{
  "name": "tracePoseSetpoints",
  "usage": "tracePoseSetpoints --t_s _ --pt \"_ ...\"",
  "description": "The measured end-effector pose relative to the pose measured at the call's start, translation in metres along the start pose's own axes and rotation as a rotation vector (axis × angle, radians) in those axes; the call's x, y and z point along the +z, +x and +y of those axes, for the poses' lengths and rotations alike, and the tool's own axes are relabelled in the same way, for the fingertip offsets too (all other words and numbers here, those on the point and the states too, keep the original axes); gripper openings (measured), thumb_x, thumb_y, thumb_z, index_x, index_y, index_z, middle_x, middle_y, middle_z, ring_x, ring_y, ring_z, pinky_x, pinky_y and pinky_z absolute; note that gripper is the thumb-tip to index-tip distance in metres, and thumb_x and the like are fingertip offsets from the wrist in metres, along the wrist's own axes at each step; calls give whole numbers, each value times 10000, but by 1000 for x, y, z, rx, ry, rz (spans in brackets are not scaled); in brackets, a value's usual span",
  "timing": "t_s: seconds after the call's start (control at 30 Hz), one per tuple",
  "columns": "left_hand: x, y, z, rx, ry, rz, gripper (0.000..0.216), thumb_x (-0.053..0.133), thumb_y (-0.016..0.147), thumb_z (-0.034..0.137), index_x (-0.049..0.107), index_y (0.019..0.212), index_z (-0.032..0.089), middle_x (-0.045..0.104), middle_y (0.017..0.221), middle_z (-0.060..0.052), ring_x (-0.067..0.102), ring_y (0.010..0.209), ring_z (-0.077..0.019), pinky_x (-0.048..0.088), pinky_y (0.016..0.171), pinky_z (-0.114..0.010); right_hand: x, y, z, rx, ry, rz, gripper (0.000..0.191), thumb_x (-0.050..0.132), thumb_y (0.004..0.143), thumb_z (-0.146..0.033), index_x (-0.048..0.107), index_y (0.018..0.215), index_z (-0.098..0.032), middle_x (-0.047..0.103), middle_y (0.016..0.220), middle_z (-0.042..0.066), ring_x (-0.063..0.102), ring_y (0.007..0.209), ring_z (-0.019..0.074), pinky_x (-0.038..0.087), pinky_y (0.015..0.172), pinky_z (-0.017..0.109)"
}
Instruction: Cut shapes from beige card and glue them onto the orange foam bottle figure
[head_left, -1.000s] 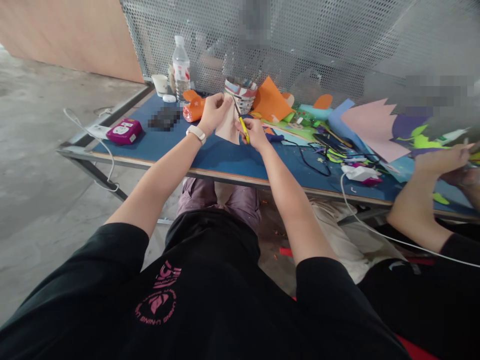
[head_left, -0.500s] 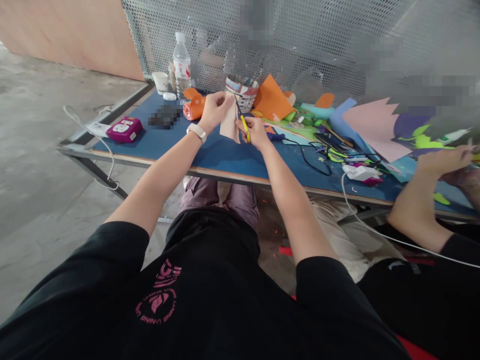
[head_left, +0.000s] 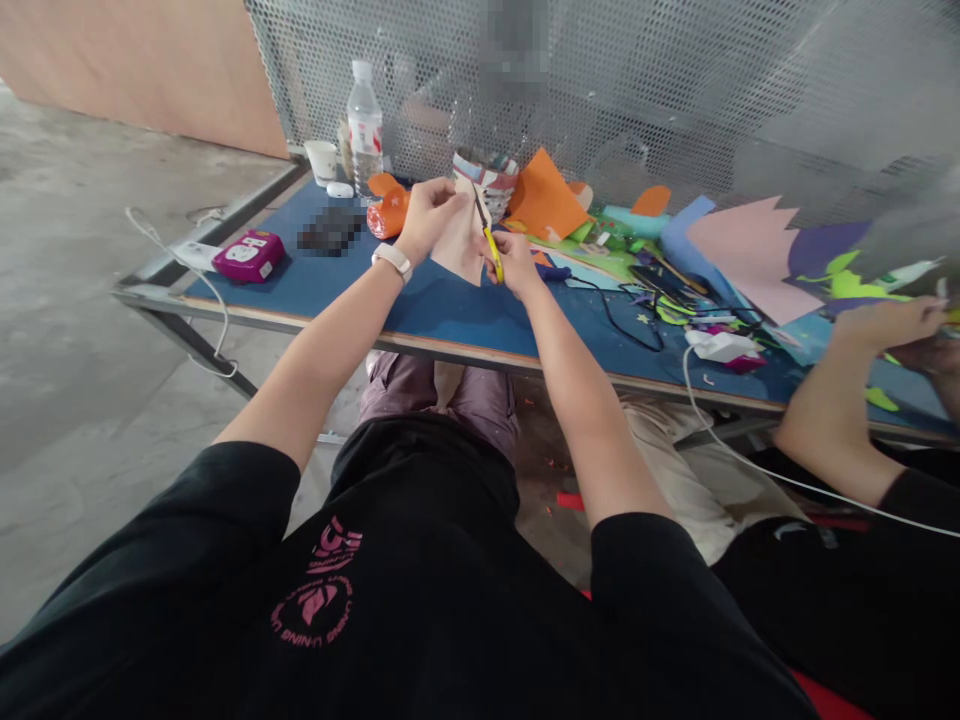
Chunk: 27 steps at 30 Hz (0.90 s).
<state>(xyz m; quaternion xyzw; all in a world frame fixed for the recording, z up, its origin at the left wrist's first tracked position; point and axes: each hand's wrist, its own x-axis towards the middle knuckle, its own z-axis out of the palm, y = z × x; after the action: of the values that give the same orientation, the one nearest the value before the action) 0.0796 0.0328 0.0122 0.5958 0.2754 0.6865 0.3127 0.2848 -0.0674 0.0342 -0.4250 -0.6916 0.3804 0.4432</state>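
Over the blue table (head_left: 465, 318), my left hand (head_left: 429, 215) pinches a pale pink sheet of paper (head_left: 459, 245) by its upper left side. My right hand (head_left: 516, 264) grips a pair of scissors (head_left: 492, 248) with yellow handles, its fingers closed round them. The dark blades point up and away from me and lie against the right part of the paper. Just behind stands a woven paper basket (head_left: 495, 185). To the left of the paper lies an orange paper roll (head_left: 388, 215), partly hidden by my left hand.
A water bottle (head_left: 364, 130) and a paper cup (head_left: 322, 162) stand at the back left, near a magenta box (head_left: 248, 257) with a cable. Coloured paper (head_left: 739, 250) and scraps heap on the right. A co-worker's arm (head_left: 844, 385) rests there. Metal mesh (head_left: 622, 80) rises behind.
The paper has turned, its lower end swinging left and its face spreading wider. The scissor blades have shifted slightly with it. My hands stay in nearly the same place.
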Motion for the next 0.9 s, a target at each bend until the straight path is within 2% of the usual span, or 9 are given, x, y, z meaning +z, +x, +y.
tracePoseSetpoints --t_s 0.1,0.23,0.3,0.37,0.47,0.6,0.7,0.8,0.9 --pt "-7 3 -3 12 -7 -20 530 1080 1044 608 713 799 315 608 775 18 567 816 -234 506 744 -379 -2 0 -2 20 29 -19 717 1115 1024 -803 601 947 -309 511 580 -86 484 445 130 359 381 246" --pt "-12 7 -2 28 3 -45 572 1084 986 743 730 802 333 611 762 19 539 849 -238 490 759 -386 -4 -1 -5 39 63 -48 729 1109 994 -867 642 973 -308 514 564 -93 464 422 127 331 346 241" --pt "-12 7 4 -10 53 -24 583 1089 993 707 709 760 332 599 739 24 531 848 -234 480 756 -384 -6 -2 -8 58 68 -58 726 1105 996 -876 657 991 -304 510 552 -97 453 407 125 315 334 243" --pt "-11 5 12 -59 97 -30 571 1118 1016 596 699 747 317 593 733 29 526 872 -227 482 778 -369 -9 -2 -9 76 73 -76 716 1095 1012 -871 667 1003 -298 498 539 -105 439 388 119 301 332 243" --pt "-12 3 21 -86 105 -82 527 1133 1053 486 731 769 296 630 777 13 539 913 -230 524 843 -370 -15 -2 -8 73 64 -76 728 1083 1021 -877 657 960 -290 509 523 -99 425 382 107 305 345 232" --pt "-19 6 21 -49 85 -188 559 1041 1042 630 721 704 321 595 796 -39 572 803 -280 533 787 -444 -24 1 2 61 43 -92 762 1049 1055 -892 610 892 -291 528 512 -87 424 391 97 339 373 221" --pt "-23 8 19 -71 113 -225 564 998 984 689 711 676 313 555 754 -35 514 739 -263 488 729 -426 -30 2 10 31 36 -147 785 963 1121 -929 599 883 -275 525 510 -89 434 391 75 345 392 198" --pt "-26 8 19 -64 116 -215 493 983 947 640 752 686 291 549 756 -31 491 720 -246 485 711 -418 -33 1 14 12 30 -185 793 939 1141 -931 608 866 -265 521 509 -86 438 396 68 334 393 186" --pt "-28 8 20 -72 140 -234 437 968 944 549 770 667 277 520 740 -22 432 703 -226 474 708 -421 -33 -1 11 47 24 -197 776 1003 1098 -899 628 856 -265 520 510 -83 425 392 79 328 373 196"
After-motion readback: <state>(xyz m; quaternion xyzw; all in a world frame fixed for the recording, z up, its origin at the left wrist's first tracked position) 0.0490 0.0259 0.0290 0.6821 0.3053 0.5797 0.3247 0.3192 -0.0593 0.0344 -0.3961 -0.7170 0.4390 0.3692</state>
